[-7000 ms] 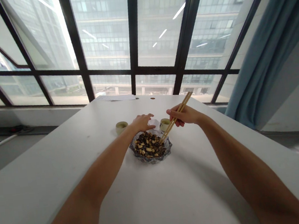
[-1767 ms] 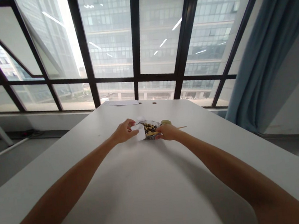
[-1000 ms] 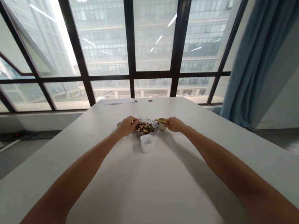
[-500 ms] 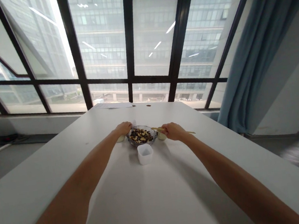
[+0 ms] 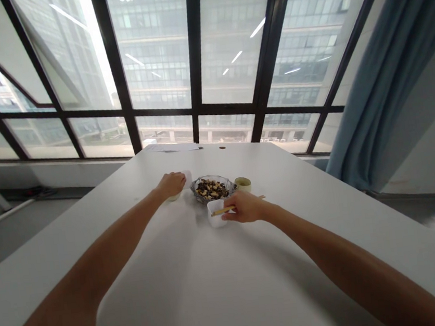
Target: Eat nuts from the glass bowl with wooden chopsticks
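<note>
My right hand is closed around a pair of chopsticks, held almost level. Its fingers also reach the right side of a small white plastic container, which stands upright in front of the glass bowl. That bowl has a wavy clear rim and holds a mix of dark seeds and pale peanuts. Left of the bowl, my left hand is closed on a second white plastic container, partly hidden by the fingers. Below that hand shows part of a pale green cup.
Another pale green cup stands right of the bowl, behind my right hand. White paper sheets lie at the far end of the white table. Beyond are dark-framed windows, with a blue curtain at right.
One white container was set down in front of the bowl. My left hand then reached the second one and shifted it left. My right hand moved from the right cup to the front container.
</note>
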